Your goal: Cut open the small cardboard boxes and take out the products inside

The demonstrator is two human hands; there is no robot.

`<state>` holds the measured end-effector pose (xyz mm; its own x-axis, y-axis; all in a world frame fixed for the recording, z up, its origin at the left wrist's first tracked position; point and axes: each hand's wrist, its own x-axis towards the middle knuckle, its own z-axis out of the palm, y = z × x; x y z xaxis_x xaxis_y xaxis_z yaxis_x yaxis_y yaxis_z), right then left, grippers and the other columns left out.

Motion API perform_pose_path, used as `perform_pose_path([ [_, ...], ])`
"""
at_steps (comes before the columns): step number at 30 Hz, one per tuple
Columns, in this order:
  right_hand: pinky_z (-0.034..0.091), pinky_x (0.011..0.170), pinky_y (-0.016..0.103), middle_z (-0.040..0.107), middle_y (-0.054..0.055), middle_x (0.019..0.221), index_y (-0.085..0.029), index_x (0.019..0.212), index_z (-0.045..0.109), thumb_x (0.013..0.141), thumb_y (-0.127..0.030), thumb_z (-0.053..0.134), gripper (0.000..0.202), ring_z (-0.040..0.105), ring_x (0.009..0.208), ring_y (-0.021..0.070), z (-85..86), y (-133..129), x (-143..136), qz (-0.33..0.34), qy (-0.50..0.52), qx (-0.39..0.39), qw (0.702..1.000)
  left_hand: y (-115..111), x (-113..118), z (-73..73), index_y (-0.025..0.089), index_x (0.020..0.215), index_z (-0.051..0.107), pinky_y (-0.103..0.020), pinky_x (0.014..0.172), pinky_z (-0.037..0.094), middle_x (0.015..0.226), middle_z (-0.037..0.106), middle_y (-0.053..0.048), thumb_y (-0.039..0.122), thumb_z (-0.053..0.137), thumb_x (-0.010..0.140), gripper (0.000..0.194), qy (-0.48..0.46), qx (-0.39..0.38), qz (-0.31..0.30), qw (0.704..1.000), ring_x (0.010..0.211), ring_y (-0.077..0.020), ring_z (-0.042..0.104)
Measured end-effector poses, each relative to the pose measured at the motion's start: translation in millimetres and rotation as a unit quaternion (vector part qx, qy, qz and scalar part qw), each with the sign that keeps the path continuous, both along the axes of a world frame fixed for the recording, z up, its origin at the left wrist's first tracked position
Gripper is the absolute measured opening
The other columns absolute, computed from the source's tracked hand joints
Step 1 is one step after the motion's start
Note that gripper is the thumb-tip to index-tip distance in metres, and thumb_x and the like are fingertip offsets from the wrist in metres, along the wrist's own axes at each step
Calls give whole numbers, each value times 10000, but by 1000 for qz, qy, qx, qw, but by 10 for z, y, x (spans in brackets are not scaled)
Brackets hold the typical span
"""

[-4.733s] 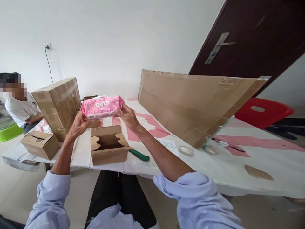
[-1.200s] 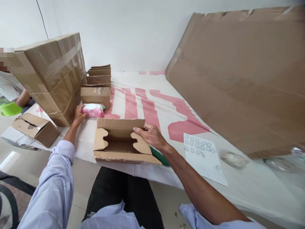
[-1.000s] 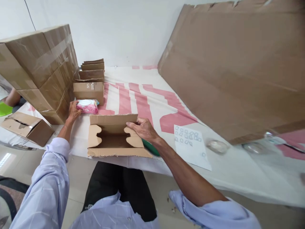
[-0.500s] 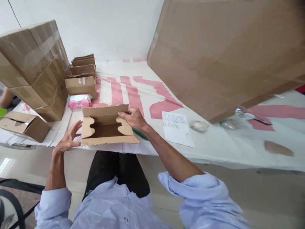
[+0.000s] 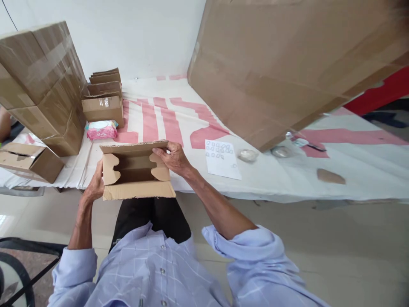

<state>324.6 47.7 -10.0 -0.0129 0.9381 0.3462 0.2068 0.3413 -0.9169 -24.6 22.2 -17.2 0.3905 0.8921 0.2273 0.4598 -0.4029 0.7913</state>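
A small cardboard box (image 5: 138,190) with its top flaps spread apart is at the table's front edge, tilted so that its bare inside shows. My right hand (image 5: 172,157) grips the far right corner, thumb over the edge of the back flap. Against the box's left side lies my left hand (image 5: 96,181), its fingers partly hidden behind the cardboard. Behind the box, a pink pack of wipes (image 5: 101,129) rests in front of a row of open cardboard boxes (image 5: 104,108).
Taped cartons (image 5: 41,85) are stacked at the left, with a smaller carton (image 5: 32,162) before them. A large cardboard carton (image 5: 281,72) leans over the right side. A paper sheet with drawn shapes (image 5: 222,160), clear tape rolls (image 5: 248,155) and a brown scrap (image 5: 330,176) lie on the white-covered table (image 5: 271,183).
My left hand has closed in from beside the box onto its left side. The box has tipped and come nearer to me, past the table edge. The view has shifted right.
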Motion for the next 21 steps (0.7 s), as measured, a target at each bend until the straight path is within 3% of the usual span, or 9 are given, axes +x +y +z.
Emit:
perform_pose_path([
  [5,620,895,431,781,68,918,-237,939,780,919,-778,750,542,710,943,275,0,-181,15,8,-4,-2,1000,-92,32,-35,252,1701,453,-561,1200,583,1642,559,-223,656,954,755,1144,23,37,24,999,1513,-483,573],
  [9,610,1037,466,798,101,1089,-233,1079,800,938,-867,691,659,738,1108,313,-43,-265,57,11,-8,20,1000,-83,-18,-89,254,1657,508,-561,1164,611,1614,593,-209,681,976,700,1147,-6,42,54,998,1498,-485,589],
  [12,571,1159,481,793,136,1339,-247,1301,792,923,-964,625,827,723,1308,340,-67,-298,61,18,8,17,1000,-15,-191,-163,259,1621,571,-586,1131,637,1518,679,-190,674,1007,614,1174,-78,-12,83,993,1412,-476,658],
  [15,550,1205,495,741,158,1522,-264,1491,729,920,-994,599,935,681,1438,349,-57,-307,13,35,34,9,999,65,-408,-222,276,1515,676,-657,1038,672,1312,784,-167,674,995,570,1074,-151,-99,125,975,1232,-462,746],
  [21,518,1258,550,654,161,1652,-296,1625,649,1008,-905,590,869,609,1547,361,58,-287,-152,98,35,40,994,102,-611,-140,350,1368,756,-662,1028,667,1165,832,-110,796,826,614,879,-172,-119,128,969,1100,-395,795],
])
